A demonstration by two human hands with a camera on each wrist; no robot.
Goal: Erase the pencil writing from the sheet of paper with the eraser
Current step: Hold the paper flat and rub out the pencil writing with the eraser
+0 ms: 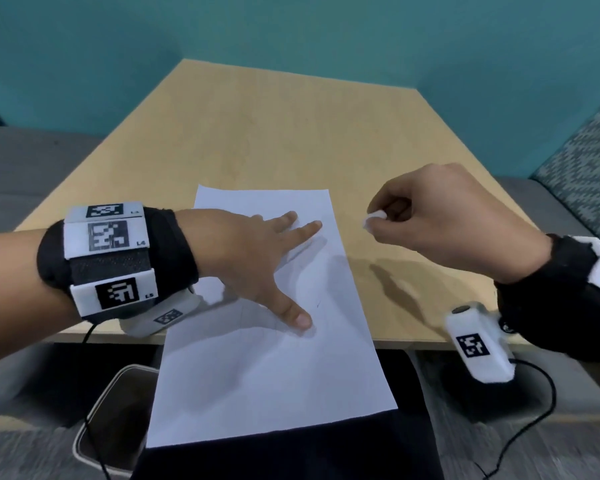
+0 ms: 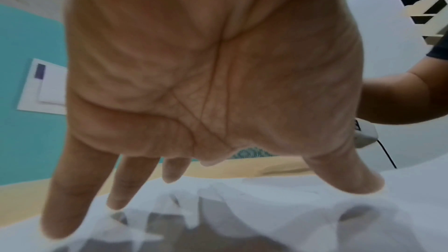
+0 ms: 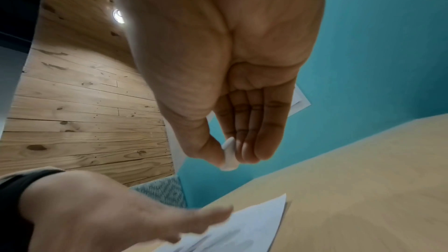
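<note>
A white sheet of paper (image 1: 274, 358) lies on the wooden table (image 1: 291, 133), its near end hanging over the table's front edge. Only a faint pencil mark (image 1: 318, 304) shows on it. My left hand (image 1: 257, 251) lies spread on the sheet with straight fingers, pressing it down; the left wrist view shows the fingertips (image 2: 60, 225) touching the paper (image 2: 266, 208). My right hand (image 1: 440, 220) hovers to the right of the sheet, above the table, pinching a small white eraser (image 1: 374, 218) between thumb and fingers. The right wrist view shows the eraser (image 3: 229, 155) at the thumb tip.
A grey bin (image 1: 115, 420) stands on the floor below the table's front left. Cables (image 1: 534, 420) hang from both wrist cameras. Grey seats (image 1: 21, 161) flank the table, and a teal wall (image 1: 291, 36) stands behind it.
</note>
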